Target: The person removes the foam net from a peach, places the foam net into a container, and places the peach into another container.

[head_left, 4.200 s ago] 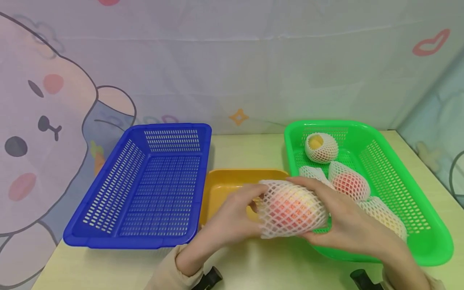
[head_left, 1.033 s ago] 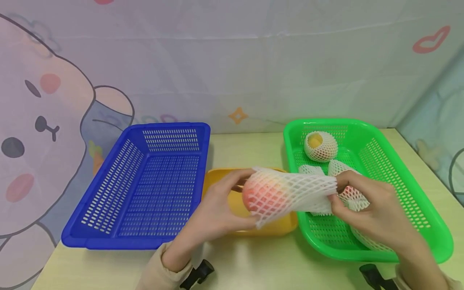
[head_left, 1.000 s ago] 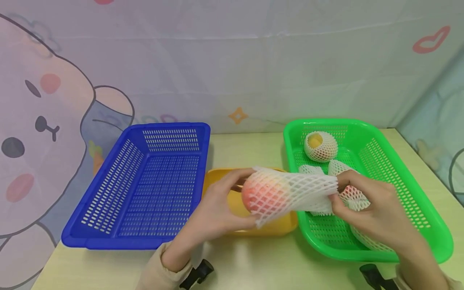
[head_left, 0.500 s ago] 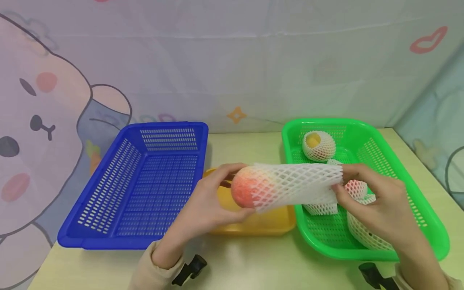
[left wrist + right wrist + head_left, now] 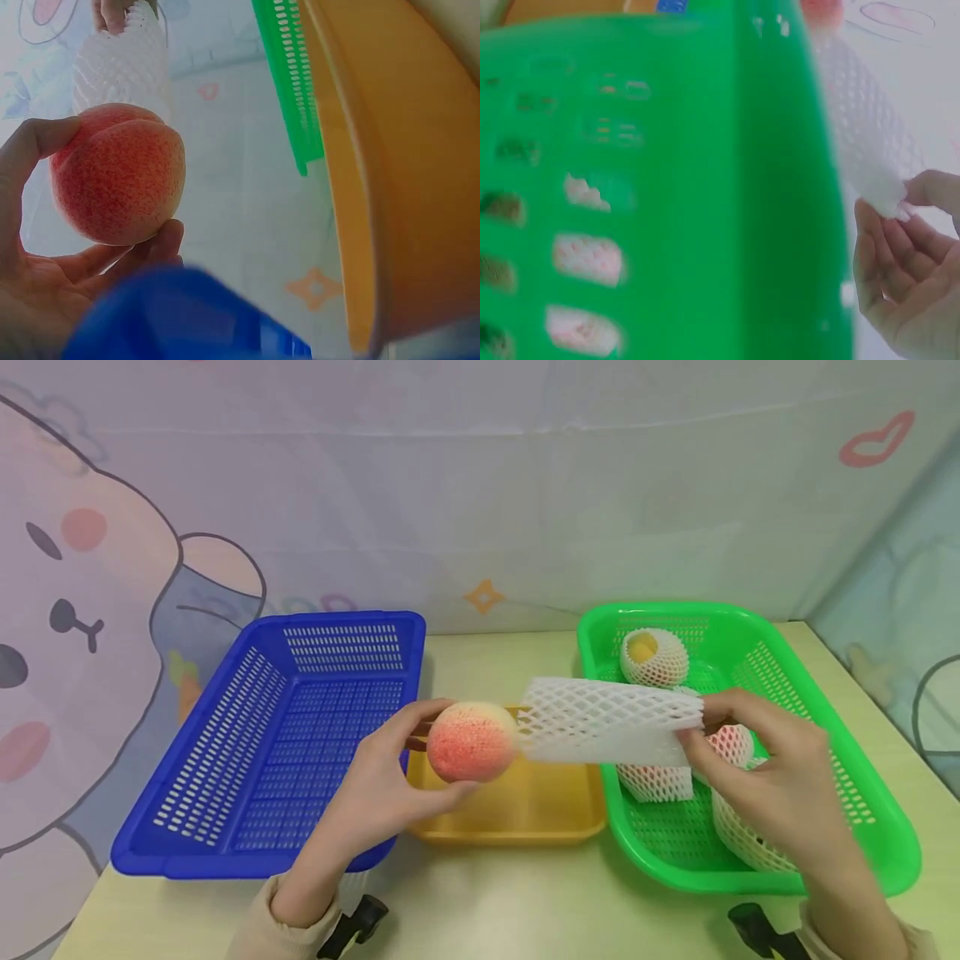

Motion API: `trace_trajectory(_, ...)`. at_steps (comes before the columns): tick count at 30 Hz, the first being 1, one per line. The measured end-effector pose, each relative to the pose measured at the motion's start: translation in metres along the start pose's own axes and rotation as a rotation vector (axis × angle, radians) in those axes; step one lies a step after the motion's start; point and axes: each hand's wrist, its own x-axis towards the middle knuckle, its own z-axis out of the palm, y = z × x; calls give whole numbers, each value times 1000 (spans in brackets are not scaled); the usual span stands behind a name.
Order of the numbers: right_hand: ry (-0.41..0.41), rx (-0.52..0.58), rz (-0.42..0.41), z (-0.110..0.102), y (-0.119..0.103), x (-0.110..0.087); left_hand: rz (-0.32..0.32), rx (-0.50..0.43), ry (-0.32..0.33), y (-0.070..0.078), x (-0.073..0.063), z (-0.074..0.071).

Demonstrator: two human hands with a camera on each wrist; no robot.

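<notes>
A red and pale-yellow peach [image 5: 472, 743] is held between the thumb and fingers of my left hand [image 5: 378, 785], above the left part of the yellow tray [image 5: 517, 837]. In the left wrist view the bare peach [image 5: 120, 176] shows its crease. My right hand [image 5: 780, 772] pinches one end of a white foam net sleeve [image 5: 607, 722], which stretches out level toward the peach. The sleeve's free end lies close to the peach's right side, and no fruit shows inside it. The right wrist view shows thumb and fingertips on the sleeve [image 5: 870, 120].
The blue basket [image 5: 330, 743] stands at left with nothing seen in it. In the green basket [image 5: 810, 693] at right lie several net-wrapped fruits, among them a yellow one [image 5: 654, 657] at the back. A patterned cloth [image 5: 510, 493] hangs behind the table.
The peach has slid out of the foam net sleeve. My left hand has moved left with the peach, while my right hand keeps its pinch on the sleeve, staying nearly in place.
</notes>
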Motion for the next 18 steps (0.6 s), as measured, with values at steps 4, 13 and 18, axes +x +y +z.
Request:
trace_trajectory(4,-6,-47,12,10,-6,-1,-49,46,31,-10,-6,-10)
trace_trajectory(13,32,-212,-212,53,-19,-7,-225,157,104,-25,-24,-34)
trace_trajectory(18,75,-408,-432,80,-32,-8,-331,210,139,-33,-34,-45)
